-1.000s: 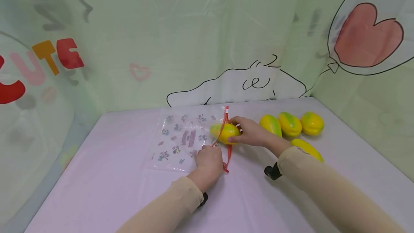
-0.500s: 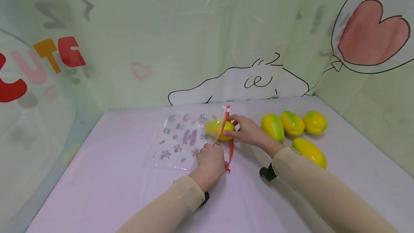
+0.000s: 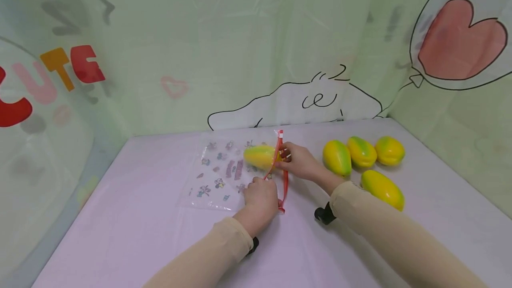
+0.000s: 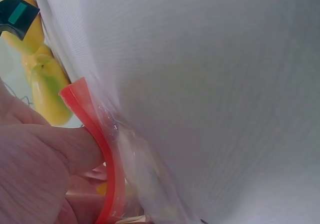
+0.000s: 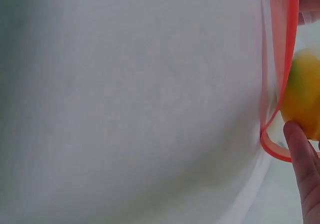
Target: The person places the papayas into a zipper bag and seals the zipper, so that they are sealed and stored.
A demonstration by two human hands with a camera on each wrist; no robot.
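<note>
A clear zip bag (image 3: 218, 181) with small cartoon prints and a red zip edge (image 3: 286, 186) lies flat on the table, its mouth facing right. My left hand (image 3: 260, 197) pinches the near side of the mouth; the left wrist view shows the thumb (image 4: 82, 149) against the red strip. A yellow-green papaya (image 3: 260, 157) lies mostly inside the bag. At its right end, in the mouth, my right hand (image 3: 300, 160) holds it between thumb and fingers. In the right wrist view one digit (image 5: 300, 151) touches the papaya (image 5: 305, 96); most of that hand is out of frame.
Several more papayas lie at the right: three in a row (image 3: 362, 152) towards the back and one (image 3: 382, 189) nearer, beside the right forearm. The lilac-covered table (image 3: 152, 234) meets printed curtains (image 3: 240, 48) at its back and sides.
My right hand has moved left, carrying the papaya further into the bag through its mouth. The left hand keeps its pinch on the bag's edge in nearly the same place.
</note>
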